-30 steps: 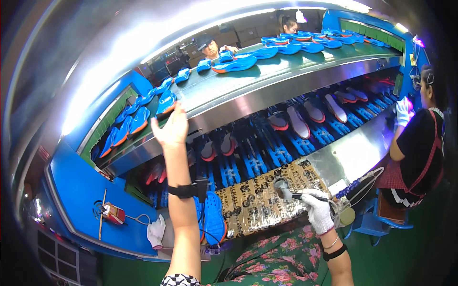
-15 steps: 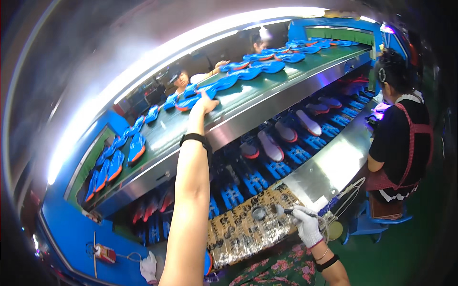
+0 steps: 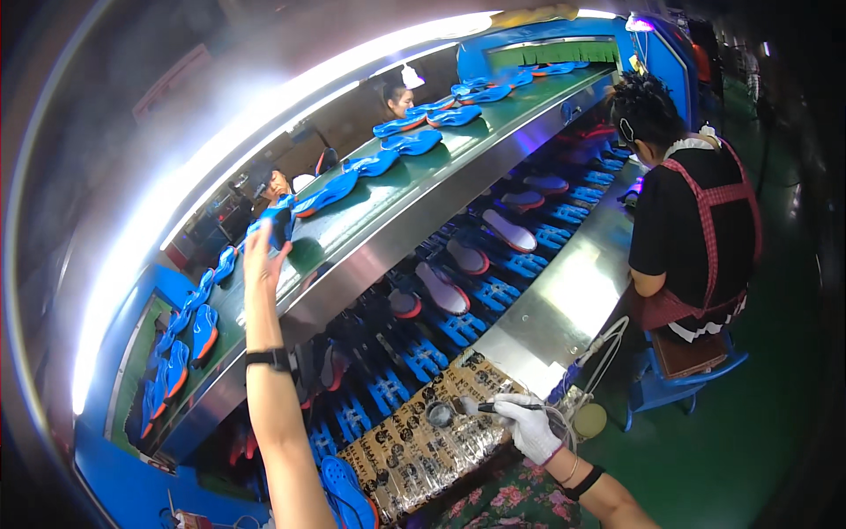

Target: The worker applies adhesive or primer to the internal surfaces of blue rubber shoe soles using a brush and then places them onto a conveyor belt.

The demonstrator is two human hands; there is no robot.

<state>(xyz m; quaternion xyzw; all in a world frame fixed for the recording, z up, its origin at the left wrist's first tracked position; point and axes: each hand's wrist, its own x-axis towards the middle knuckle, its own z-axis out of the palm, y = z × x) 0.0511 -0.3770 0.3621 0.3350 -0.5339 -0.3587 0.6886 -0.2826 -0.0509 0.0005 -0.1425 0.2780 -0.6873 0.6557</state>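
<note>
My bare left hand [image 3: 263, 260] reaches over the green conveyor belt, fingers stretched and thumb apart. Just beyond its fingertips a blue shoe [image 3: 282, 220] stands tilted; whether they touch, I cannot tell. My right hand [image 3: 529, 428], in a white glove, is closed round the dark handle of a brush [image 3: 471, 406]. The bristles point toward a small round cup [image 3: 438, 413], which sits on a tape-covered cardboard sheet [image 3: 397, 467]. Beside my left forearm lies another blue shoe [image 3: 344, 485] with an orange sole edge, partly cut off by the forearm.
Several blue shoes [image 3: 370, 164] line the belt [image 3: 388, 189]. Soles [image 3: 509, 231] rest on blue racks underneath, beside a metal ledge [image 3: 564, 322]. To the right a person in an apron [image 3: 696, 220] sits on a blue stool [image 3: 656, 397]. Two people are behind the belt.
The view has swung round to the right. My left hand has come away from the shoe it was touching, its fingers now extended. My right hand still holds the brush near the cup.
</note>
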